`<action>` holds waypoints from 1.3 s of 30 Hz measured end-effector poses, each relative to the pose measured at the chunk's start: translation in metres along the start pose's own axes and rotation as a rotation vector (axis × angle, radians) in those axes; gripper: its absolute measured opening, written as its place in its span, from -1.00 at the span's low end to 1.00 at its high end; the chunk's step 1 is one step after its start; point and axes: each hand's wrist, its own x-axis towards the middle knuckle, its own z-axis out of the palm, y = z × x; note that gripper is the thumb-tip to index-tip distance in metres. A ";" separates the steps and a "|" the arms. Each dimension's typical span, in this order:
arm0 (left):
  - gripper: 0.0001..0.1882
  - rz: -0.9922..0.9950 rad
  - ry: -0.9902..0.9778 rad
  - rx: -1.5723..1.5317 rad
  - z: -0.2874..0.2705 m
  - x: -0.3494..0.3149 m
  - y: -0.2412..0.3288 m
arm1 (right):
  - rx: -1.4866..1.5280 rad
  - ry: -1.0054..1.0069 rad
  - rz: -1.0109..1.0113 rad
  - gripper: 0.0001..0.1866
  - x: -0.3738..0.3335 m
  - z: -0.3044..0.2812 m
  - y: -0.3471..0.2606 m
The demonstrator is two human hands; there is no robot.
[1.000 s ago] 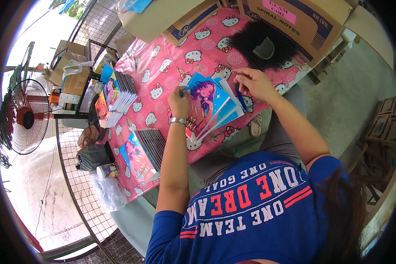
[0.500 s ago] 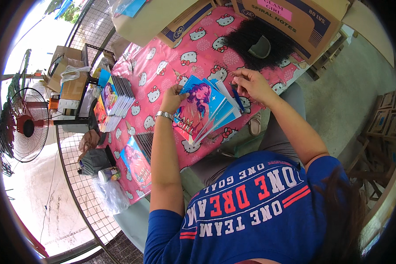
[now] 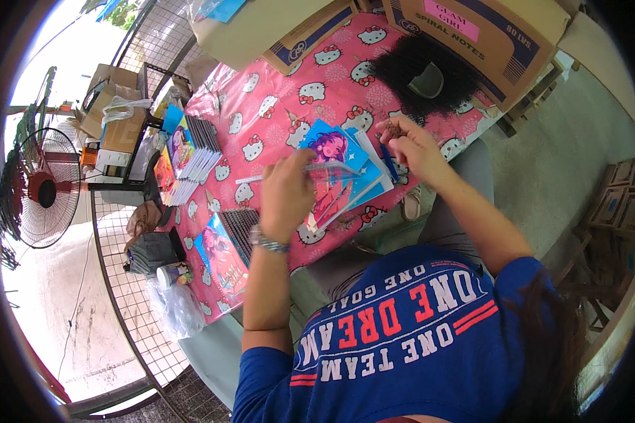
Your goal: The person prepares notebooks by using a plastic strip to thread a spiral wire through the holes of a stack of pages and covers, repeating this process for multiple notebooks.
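Observation:
My left hand [image 3: 289, 187] is closed around a thin, pale-edged notebook [image 3: 248, 180], seen nearly edge-on and tilted above the pile. Beneath it lie several fanned notebooks [image 3: 331, 146] with blue and pink covers showing a purple-haired figure. My right hand [image 3: 410, 149] hovers at the pile's right side, fingers curled and thumb tucked in. Whatever lies between those fingers is too fine to make out. Just below them is a slim dark-blue object [image 3: 388, 161], partly hidden. A heap of thin black spiral coils [image 3: 395, 67] sits beyond the right hand, with a grey curved piece [image 3: 427, 81] on it.
Stacked notebooks [image 3: 190, 149] stand at the table's left, and another bound stack [image 3: 222, 257] lies nearer. Cardboard boxes [image 3: 466, 35] line the far edge of the pink patterned table [image 3: 261, 134]. A fan [image 3: 47, 190], a lidded jar [image 3: 169, 275] and a plastic bag [image 3: 173, 310] are on the left.
My left hand has moved from the pile's upper left edge to above it, raising a notebook edge-on. My right hand stays beside the pile, its fingers more curled. The view has shifted slightly.

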 end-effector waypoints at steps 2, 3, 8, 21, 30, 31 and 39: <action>-0.80 0.060 0.032 0.148 0.010 -0.002 0.003 | -0.102 0.072 -0.192 -0.54 -0.006 0.025 0.015; -0.79 0.030 0.047 0.127 0.013 -0.003 0.003 | -0.159 0.102 -0.288 -0.51 -0.011 0.040 0.018; -0.79 -0.036 -0.005 0.054 0.011 0.006 0.018 | -0.268 0.093 -0.563 -0.34 -0.027 0.101 0.032; -0.73 0.049 0.025 0.140 0.002 -0.031 0.033 | -0.566 -0.200 -0.642 -0.77 -0.002 0.047 -0.027; -0.79 0.169 0.156 0.167 0.015 -0.020 0.012 | -0.665 -0.216 -0.821 -0.69 0.010 0.052 -0.037; -0.80 0.170 0.140 0.170 0.015 -0.018 0.013 | -0.639 -0.229 -0.784 -0.70 0.009 0.052 -0.034; -0.75 0.136 0.031 0.024 0.005 -0.008 0.024 | -0.706 -0.195 -0.561 -0.69 -0.006 0.048 -0.037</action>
